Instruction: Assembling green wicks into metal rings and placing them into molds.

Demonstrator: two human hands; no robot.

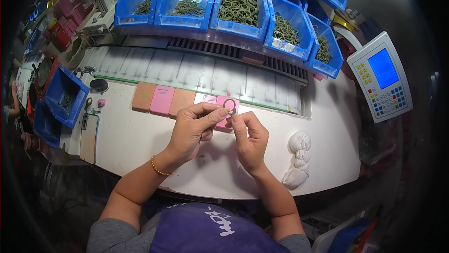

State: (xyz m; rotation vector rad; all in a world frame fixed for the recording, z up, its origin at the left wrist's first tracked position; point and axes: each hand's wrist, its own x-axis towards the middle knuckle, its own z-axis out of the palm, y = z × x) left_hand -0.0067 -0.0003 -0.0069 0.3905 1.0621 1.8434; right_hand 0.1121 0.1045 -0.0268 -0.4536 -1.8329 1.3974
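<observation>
While the left hand (194, 126) is pinching a dull green ring (235, 106) between thumb and index finger at its left edge, the right hand (251, 140) is gripping the same ring at its near right edge. The two hands are holding it upright above the tabletop (135, 138), in front of the rightmost pink block (226, 124). That block is ending a row that is running leftward: a pale block (204, 98) with blue marks, an orange-brown block (180, 101), another pink block (162, 100) and another orange-brown block (143, 96). To the right, a twisted white bundle (300, 157) is lying well apart from the hands. To the left, a phone (89, 138) is resting near the edge, with a small pink lump (101, 103) sitting beyond it. A ruled white panel (154, 66) is stretching behind the blocks. Farther off, blue bins (165, 23) are holding heaps of similar green pieces (239, 8), and a keypad unit (383, 75) is showing a blue screen at far right.
</observation>
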